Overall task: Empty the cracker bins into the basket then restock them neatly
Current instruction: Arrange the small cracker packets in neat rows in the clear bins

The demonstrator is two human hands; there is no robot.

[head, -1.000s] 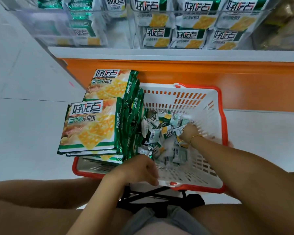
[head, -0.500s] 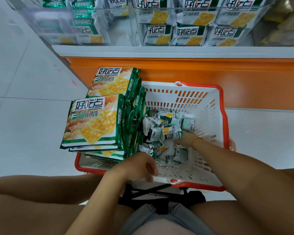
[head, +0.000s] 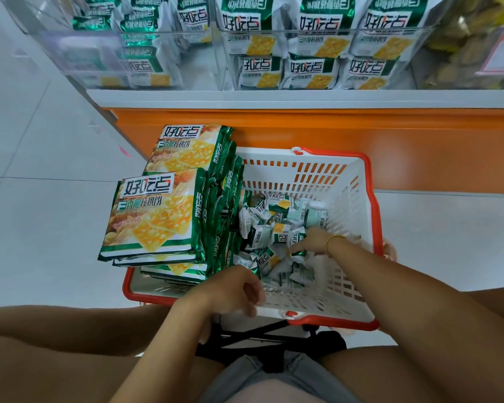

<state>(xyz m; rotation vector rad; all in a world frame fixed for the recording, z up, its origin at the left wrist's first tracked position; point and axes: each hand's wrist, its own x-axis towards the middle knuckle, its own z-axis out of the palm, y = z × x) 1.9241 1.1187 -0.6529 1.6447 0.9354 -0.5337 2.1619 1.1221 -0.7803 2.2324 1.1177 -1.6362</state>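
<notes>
A white basket with a red rim (head: 374, 216) stands on the floor in front of me. Two stacks of large green and yellow cracker packs (head: 154, 216) fill its left side. Loose small cracker packets (head: 262, 237) lie on its bottom. My right hand (head: 310, 242), with a gold bracelet at the wrist, reaches down into the small packets and its fingers close on one of them. My left hand (head: 230, 289) hovers over the basket's near rim with curled fingers; its palm is hidden. Clear cracker bins (head: 218, 33) on the shelf above hold more packs (head: 312, 71).
An orange shelf base (head: 303, 132) with a white ledge rises right behind the basket. A further bin at the far right (head: 472, 53) holds yellowish snacks. Pale floor tiles (head: 41, 199) spread to the left. My bare knees frame the bottom of the view.
My right hand has slid nearer to me through the small packets. My left hand has stayed over the near rim. The view has tilted slightly.
</notes>
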